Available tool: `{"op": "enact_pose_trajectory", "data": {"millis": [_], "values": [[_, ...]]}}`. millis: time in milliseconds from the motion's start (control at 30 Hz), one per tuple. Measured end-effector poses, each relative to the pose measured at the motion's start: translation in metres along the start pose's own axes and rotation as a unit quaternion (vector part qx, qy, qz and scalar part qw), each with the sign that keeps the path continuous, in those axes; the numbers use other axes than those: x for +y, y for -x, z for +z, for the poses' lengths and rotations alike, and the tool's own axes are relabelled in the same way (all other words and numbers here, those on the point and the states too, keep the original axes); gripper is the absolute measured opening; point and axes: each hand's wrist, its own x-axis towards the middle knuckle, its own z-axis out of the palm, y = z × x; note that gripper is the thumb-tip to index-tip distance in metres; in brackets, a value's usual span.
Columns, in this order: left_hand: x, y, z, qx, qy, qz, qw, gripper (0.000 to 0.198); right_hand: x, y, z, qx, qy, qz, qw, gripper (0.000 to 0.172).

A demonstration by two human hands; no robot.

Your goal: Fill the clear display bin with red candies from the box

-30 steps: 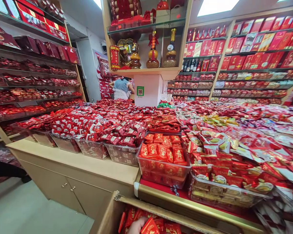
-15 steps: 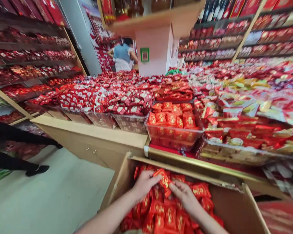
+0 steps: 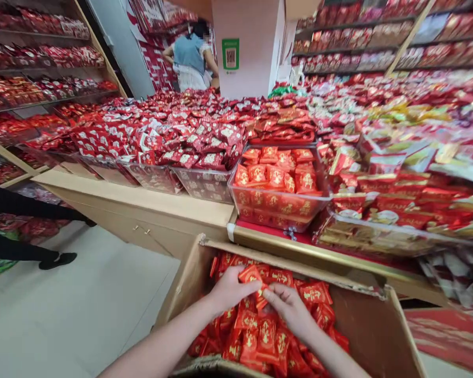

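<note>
Between my two hands is a small red candy packet (image 3: 251, 274) with gold print. My left hand (image 3: 233, 287) grips it from the left, the thumb lying across its front. On the other side my right hand (image 3: 286, 303) pinches its lower right edge with thumb and fingertips. Both hands are inside an open cardboard box (image 3: 372, 320), just above a heap of loose red packets (image 3: 266, 333) of the same look. Part of the held packet is hidden behind my fingers.
Beyond the box, a clear plastic bin (image 3: 279, 202) of stacked red packets stands on the counter (image 3: 142, 191). More bins of wrapped sweets (image 3: 394, 194) line it. At left are a person's legs (image 3: 31, 252); another person (image 3: 191, 58) stands at the back beside a pillar (image 3: 248, 58).
The view has tipped downward, so the counter and bins sit higher. Both hands stay on the packet; my left thumb and right fingertips have drawn closer together over it.
</note>
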Motion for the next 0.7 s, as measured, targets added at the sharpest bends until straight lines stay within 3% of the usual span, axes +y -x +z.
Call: {"op": "enact_pose_trajectory", "data": {"millis": [233, 400, 700], "values": [[0.004, -0.001, -0.005, -0.025, 0.09, -0.012, 0.996, 0.032, 0.007, -0.009, 0.003, -0.019, -0.026, -0.026, 0.999, 0.034], [0.005, 0.0, -0.005, 0.004, 0.061, 0.008, 0.998, 0.033, 0.009, -0.012, 0.006, -0.004, -0.067, -0.024, 0.997, 0.033], [0.005, 0.0, -0.007, -0.013, 0.084, 0.016, 0.996, 0.039, -0.002, -0.005, 0.01, 0.023, -0.069, -0.028, 0.997, 0.032]]}}
